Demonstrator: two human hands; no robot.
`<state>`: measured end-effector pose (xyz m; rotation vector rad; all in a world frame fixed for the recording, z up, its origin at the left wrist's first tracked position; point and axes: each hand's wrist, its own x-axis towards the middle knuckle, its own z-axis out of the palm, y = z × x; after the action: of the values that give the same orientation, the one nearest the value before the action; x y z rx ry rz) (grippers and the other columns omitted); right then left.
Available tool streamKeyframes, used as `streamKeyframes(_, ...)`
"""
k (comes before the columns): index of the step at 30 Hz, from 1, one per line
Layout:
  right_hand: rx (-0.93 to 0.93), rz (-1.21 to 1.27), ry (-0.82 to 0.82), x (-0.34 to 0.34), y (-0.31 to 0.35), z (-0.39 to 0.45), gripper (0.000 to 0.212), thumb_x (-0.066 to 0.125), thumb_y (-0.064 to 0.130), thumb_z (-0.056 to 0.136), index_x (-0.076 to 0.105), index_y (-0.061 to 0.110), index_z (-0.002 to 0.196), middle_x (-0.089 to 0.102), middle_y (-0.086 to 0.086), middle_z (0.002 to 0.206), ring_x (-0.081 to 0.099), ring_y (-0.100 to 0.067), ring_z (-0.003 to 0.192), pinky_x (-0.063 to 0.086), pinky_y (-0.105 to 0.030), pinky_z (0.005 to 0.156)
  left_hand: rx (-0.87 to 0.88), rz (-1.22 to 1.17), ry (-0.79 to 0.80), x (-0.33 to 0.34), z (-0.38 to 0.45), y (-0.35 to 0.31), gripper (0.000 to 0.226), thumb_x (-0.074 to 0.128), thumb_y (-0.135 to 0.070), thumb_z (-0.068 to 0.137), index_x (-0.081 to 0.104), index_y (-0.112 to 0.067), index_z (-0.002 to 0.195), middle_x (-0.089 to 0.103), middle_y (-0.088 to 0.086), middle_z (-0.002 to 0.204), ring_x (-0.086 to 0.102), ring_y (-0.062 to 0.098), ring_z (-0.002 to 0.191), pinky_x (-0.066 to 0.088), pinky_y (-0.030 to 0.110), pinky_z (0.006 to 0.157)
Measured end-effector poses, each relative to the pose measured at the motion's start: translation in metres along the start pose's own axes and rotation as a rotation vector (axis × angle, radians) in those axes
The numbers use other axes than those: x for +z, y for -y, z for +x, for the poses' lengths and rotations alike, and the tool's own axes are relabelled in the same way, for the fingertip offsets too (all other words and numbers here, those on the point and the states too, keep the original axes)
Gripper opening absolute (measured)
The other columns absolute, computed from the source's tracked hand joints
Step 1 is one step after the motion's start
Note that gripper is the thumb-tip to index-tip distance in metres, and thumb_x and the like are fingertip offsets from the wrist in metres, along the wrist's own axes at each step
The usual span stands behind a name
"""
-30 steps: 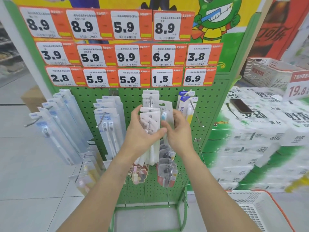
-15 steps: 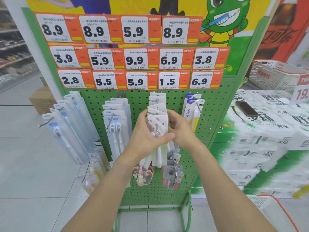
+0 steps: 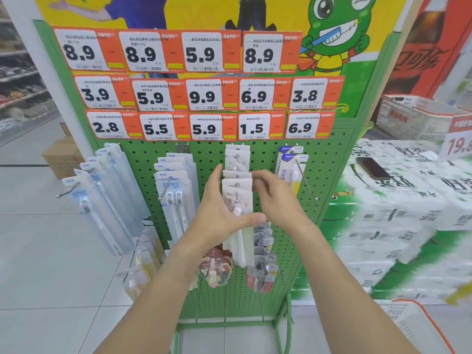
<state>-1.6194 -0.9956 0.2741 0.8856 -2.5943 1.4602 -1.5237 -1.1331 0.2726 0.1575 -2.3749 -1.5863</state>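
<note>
Closest to us, at the lower right, sits the white shopping basket [image 3: 408, 325] with its orange rim, on the pale tiled floor [image 3: 38, 251]. Our forearms reach up from the bottom edge towards the green pegboard rack [image 3: 214, 154].

Our left hand [image 3: 219, 215] grips the white toothbrush packs [image 3: 237, 190]. Its thumb lies across the lower front of the foremost pack and its fingers run up along the left edge. Our right hand [image 3: 275, 198] is blurred, but its fingers curl round the upper right edge of the same packs. The packs hang in a row on a metal hook [image 3: 237, 200] in the middle of the rack, between our two hands.

To the left, clear toothbrush packs [image 3: 107, 200] hang on neighbouring hooks, and smaller carded items hang below our hands. Above the hooks, three rows of orange and white price tags [image 3: 204, 129] cover the board, and over them is a frog poster [image 3: 332, 34].

To the right of the rack, wrapped tissue packs [image 3: 396, 213] are stacked high, with a dark phone [image 3: 373, 168] lying on top. Far left, a cardboard box [image 3: 61, 157] stands on the floor before store shelves [image 3: 18, 85].
</note>
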Motion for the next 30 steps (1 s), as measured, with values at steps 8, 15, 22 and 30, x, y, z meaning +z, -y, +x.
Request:
streamKeyframes(8, 0.026, 0.164, -0.264, -0.003, 0.052, 0.024, 0.024, 0.047, 0.016, 0.104, 0.064, 0.014, 0.121, 0.067, 0.003, 0.115, 0.061, -0.012, 0.107, 0.049, -0.029, 0.095, 0.044, -0.029, -0.058, -0.001, 0.005, -0.004, 0.132, 0.092, -0.050, 0.055, 0.010, -0.034, 0.158, 0.038, -0.031, 0.136, 0.039, -0.031, 0.116, 0.039, 0.000, 0.091)
streamKeyframes(15, 0.167, -0.251, -0.119, -0.013, 0.079, 0.073, 0.041, 0.051, -0.006, 0.090, 0.071, 0.016, 0.118, 0.067, -0.008, 0.126, 0.063, -0.027, 0.114, 0.049, -0.030, 0.088, 0.028, -0.008, -0.051, 0.001, 0.007, -0.002, 0.126, 0.092, -0.057, 0.057, 0.013, -0.044, 0.154, 0.041, -0.018, 0.147, 0.049, 0.002, 0.131, 0.043, 0.031, 0.111)
streamKeyframes(22, 0.229, -0.332, -0.080, -0.007, 0.068, 0.085, 0.019, 0.068, 0.007, 0.087, 0.078, 0.022, 0.093, 0.075, -0.005, 0.107, 0.071, -0.026, 0.094, 0.058, -0.034, 0.081, 0.033, 0.003, -0.056, -0.001, 0.007, -0.001, 0.114, 0.089, -0.040, 0.072, 0.015, -0.032, 0.157, 0.040, -0.018, 0.148, 0.043, -0.011, 0.126, 0.034, 0.010, 0.103)
streamKeyframes(30, 0.179, -0.296, -0.087, -0.004, 0.066, 0.078, 0.018, 0.057, 0.008, 0.096, 0.065, 0.025, 0.097, 0.071, -0.006, 0.108, 0.064, -0.027, 0.105, 0.048, -0.031, 0.078, 0.031, 0.017, -0.083, -0.001, 0.011, 0.001, 0.109, 0.089, -0.040, 0.074, 0.017, -0.033, 0.156, 0.038, -0.013, 0.148, 0.045, -0.007, 0.124, 0.037, 0.000, 0.095)
